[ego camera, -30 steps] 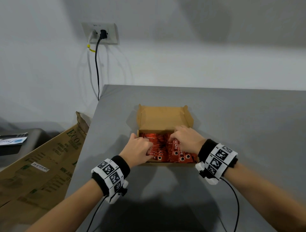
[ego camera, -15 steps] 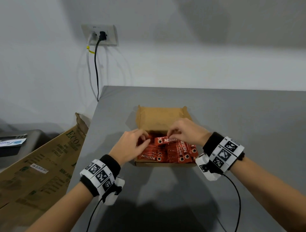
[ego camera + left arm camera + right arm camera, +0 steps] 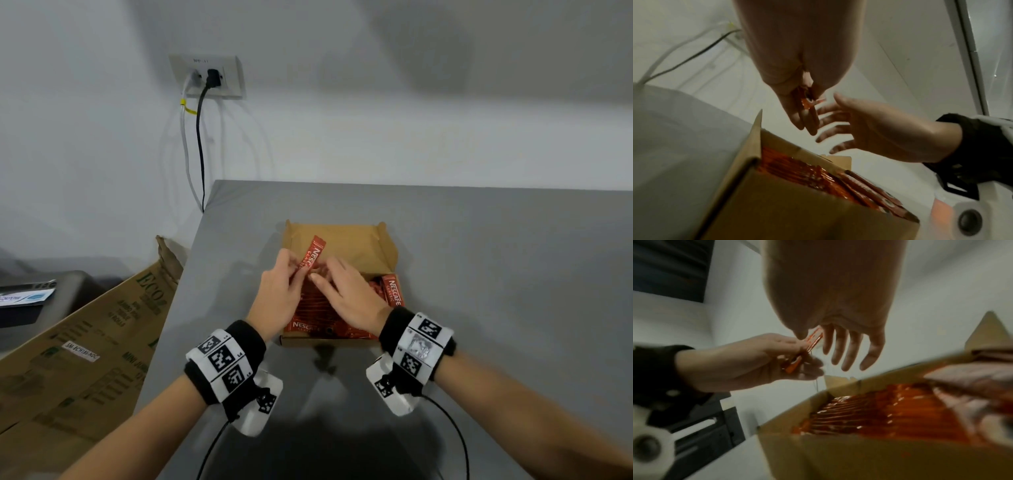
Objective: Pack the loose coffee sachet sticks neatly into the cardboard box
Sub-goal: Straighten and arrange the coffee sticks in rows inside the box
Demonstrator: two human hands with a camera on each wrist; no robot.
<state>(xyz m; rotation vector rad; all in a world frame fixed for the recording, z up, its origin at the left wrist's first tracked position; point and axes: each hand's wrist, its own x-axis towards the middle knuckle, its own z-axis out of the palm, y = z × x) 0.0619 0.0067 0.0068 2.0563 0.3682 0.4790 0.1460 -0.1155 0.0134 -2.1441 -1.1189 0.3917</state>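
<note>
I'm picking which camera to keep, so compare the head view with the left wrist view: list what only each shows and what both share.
Only the head view shows the wall socket, the large printed carton left of the table, both wrist bands, and the printed face of the lifted sachet.

Only the left wrist view shows the cardboard box from its near outside wall and the right hand with fingers spread, holding nothing.

Both show the left hand pinching that sachet over the box, with red sachets packed inside.

red sachet stick [image 3: 311, 258] tilted, raised over box | cardboard box [image 3: 390, 246] open, red sticks [image 3: 318, 308] packed
</note>
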